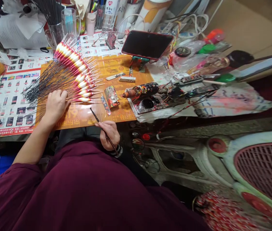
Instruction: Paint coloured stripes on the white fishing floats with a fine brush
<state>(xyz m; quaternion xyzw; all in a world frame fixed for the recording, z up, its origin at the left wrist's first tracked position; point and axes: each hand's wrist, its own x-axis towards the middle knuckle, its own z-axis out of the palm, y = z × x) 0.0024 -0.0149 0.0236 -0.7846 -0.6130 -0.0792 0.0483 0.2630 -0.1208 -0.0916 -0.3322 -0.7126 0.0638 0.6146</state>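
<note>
A fan of slim fishing floats [81, 78], with red, yellow and white bodies and thin dark stems, lies across the orange sheet. My left hand [57, 104] rests at the near end of the fan, its curled fingers closed on the stem of the nearest float [84, 99]. The fingertips are partly hidden. Just off the table's front edge, my right hand [110, 134] grips a thin dark paintbrush [94, 114]. Its tip points up and left, apart from the floats. A paint-stained block [112, 96] and a narrow speckled strip [105, 104] lie beyond the brush.
A phone [147, 44] stands on a holder behind the orange sheet [97, 65]. To the right are a paint-crusted bottle [143, 90], a small black pot [146, 104] and stained cloth [237, 99]. Cups and bottles line the back. A fan [263, 170] stands at lower right.
</note>
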